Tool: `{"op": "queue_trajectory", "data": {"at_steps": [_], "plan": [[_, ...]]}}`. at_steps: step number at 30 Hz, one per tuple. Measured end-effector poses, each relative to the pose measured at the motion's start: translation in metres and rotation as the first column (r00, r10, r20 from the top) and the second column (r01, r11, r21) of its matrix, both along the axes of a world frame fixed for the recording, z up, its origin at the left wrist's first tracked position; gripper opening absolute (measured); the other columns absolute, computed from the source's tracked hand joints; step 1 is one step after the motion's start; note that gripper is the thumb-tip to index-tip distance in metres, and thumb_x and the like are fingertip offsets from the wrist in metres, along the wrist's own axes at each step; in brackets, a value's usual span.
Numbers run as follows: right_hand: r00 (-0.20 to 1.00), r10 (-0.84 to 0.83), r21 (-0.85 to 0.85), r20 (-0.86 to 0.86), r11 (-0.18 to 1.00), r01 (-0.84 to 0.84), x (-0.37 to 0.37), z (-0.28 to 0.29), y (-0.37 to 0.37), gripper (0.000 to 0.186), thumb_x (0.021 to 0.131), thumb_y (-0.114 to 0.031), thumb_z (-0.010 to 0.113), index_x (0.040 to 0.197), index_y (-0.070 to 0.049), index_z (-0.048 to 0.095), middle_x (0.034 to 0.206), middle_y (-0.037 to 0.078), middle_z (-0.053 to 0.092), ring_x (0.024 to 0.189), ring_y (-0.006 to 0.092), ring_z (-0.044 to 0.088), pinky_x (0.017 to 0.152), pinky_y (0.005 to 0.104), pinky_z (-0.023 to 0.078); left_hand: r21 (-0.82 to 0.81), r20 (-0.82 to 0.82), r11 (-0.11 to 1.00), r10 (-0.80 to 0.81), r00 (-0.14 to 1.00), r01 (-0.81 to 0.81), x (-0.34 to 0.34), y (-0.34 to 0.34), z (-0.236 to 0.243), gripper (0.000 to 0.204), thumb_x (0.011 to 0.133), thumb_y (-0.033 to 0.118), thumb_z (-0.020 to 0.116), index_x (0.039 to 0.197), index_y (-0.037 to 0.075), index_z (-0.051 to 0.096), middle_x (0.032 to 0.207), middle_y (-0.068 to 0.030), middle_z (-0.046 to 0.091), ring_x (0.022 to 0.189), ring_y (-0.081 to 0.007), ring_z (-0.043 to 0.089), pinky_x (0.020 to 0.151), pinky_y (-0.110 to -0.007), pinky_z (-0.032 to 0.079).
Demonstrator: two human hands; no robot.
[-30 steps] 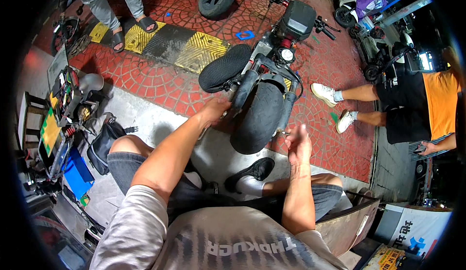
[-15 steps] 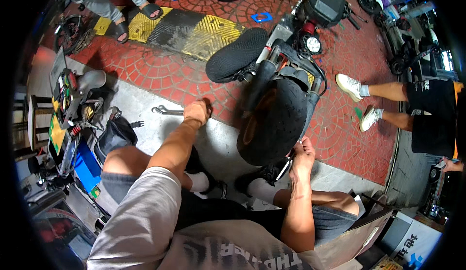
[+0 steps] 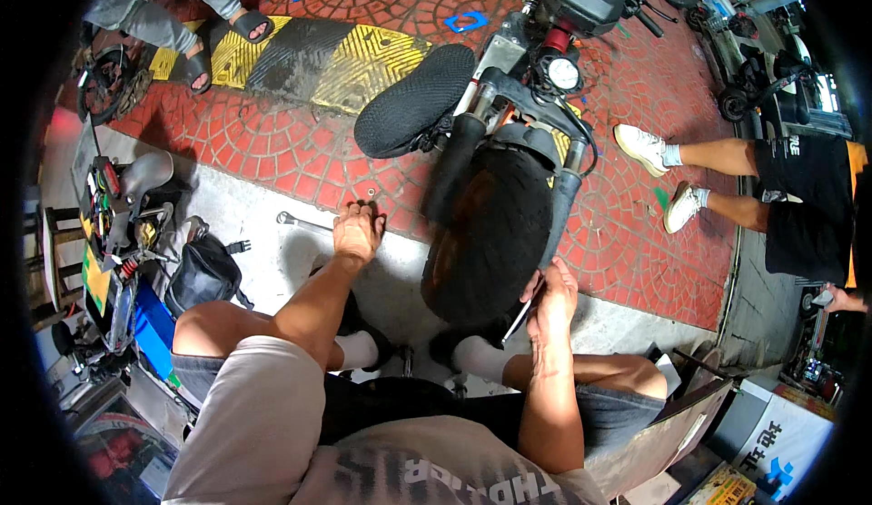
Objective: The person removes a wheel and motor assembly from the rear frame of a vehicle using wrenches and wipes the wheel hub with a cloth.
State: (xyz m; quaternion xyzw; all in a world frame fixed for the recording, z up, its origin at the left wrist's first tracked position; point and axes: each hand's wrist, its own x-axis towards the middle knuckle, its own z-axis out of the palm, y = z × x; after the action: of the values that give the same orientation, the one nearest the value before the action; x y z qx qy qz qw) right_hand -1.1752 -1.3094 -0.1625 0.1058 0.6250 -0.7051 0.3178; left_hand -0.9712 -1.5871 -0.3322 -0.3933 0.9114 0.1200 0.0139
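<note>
My left hand (image 3: 358,232) is low over the grey pavement edge, fingers curled over a silver wrench (image 3: 307,222) whose ring end sticks out to the left. A small ring-shaped piece (image 3: 371,193) lies on the red paving just beyond its fingertips. My right hand (image 3: 552,303) is closed around a slim silver metal bar (image 3: 518,325) beside the lower end of the fork leg (image 3: 565,205). Between my hands stands a motorbike's black tyre (image 3: 495,242), close to my feet. The bar's far end is hidden by my fingers.
The motorbike's black mesh-covered seat (image 3: 415,103) and round gauge (image 3: 563,74) lie beyond the tyre. A yellow-and-black ramp (image 3: 292,55) crosses the paving. People stand at far left and right. A black bag (image 3: 204,273) sits by my left knee.
My view has shifted a little, sliding the motorbike leftward in the picture. My left hand has come slightly nearer with the wrench. The right hand stays by the fork end with the bar.
</note>
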Motion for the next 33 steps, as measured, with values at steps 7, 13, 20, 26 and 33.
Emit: {"op": "queue_trajectory", "data": {"at_steps": [7, 13, 20, 26, 33], "plan": [[0.995, 0.090, -0.020, -0.034, 0.996, -0.091, -0.005, 0.005, 0.000, 0.017, 0.098, -0.012, 0.050, 0.088, -0.008, 0.062, 0.060, 0.000, 0.050, 0.047, 0.0112, 0.043, 0.046, 0.0273, 0.035, 0.997, -0.074, 0.072, 0.852, 0.518, 0.023, -0.084, 0.021, 0.136, 0.028, 0.103, 0.029, 0.054, 0.109, 0.006, 0.069, 0.080, -0.0073, 0.070, 0.077, -0.0209, 0.068, 0.070, -0.040, 0.058], [0.972, 0.220, -0.090, 0.086, 0.973, -0.212, -0.018, 0.002, 0.001, 0.011, 0.098, -0.011, 0.051, 0.092, -0.008, 0.059, 0.063, -0.003, 0.045, 0.049, 0.0108, 0.041, 0.050, 0.0291, 0.041, 0.906, 0.146, -0.315, 0.860, 0.489, 0.283, -0.104, 0.027, 0.170, 0.030, 0.108, 0.036, 0.053, 0.103, 0.011, 0.070, 0.077, -0.0033, 0.068, 0.062, -0.0137, 0.061, 0.058, -0.029, 0.055], [0.963, 0.227, -0.155, 0.143, 0.966, -0.205, -0.020, 0.016, 0.001, 0.013, 0.099, -0.009, 0.050, 0.102, -0.005, 0.062, 0.067, 0.002, 0.054, 0.052, 0.0133, 0.050, 0.047, 0.0285, 0.043, 0.869, 0.235, -0.432, 0.789, 0.567, 0.241, -0.105, 0.021, 0.163, 0.031, 0.106, 0.033, 0.053, 0.090, 0.010, 0.067, 0.072, -0.0034, 0.070, 0.061, -0.0168, 0.068, 0.054, -0.032, 0.059], [0.968, 0.217, -0.171, 0.129, 0.966, -0.194, -0.023, 0.006, 0.000, 0.011, 0.099, -0.007, 0.049, 0.094, -0.006, 0.059, 0.065, 0.000, 0.048, 0.048, 0.0117, 0.037, 0.046, 0.0281, 0.034, 0.866, 0.297, -0.454, 0.806, 0.512, 0.212, -0.103, 0.016, 0.162, 0.036, 0.107, 0.039, 0.052, 0.091, 0.010, 0.067, 0.072, -0.0054, 0.069, 0.058, -0.0179, 0.067, 0.051, -0.031, 0.057], [0.970, 0.176, -0.083, 0.169, 0.983, -0.164, -0.035, 0.024, 0.019, 0.011, 0.101, -0.009, 0.051, 0.098, -0.006, 0.062, 0.065, -0.003, 0.045, 0.047, 0.0077, 0.033, 0.044, 0.0246, 0.029, 0.907, 0.298, -0.402, 0.826, 0.479, 0.129, -0.111, 0.033, 0.196, 0.039, 0.101, 0.031, 0.054, 0.065, 0.020, 0.059, 0.056, 0.0059, 0.058, 0.045, -0.0115, 0.051, 0.046, -0.028, 0.047]]}}
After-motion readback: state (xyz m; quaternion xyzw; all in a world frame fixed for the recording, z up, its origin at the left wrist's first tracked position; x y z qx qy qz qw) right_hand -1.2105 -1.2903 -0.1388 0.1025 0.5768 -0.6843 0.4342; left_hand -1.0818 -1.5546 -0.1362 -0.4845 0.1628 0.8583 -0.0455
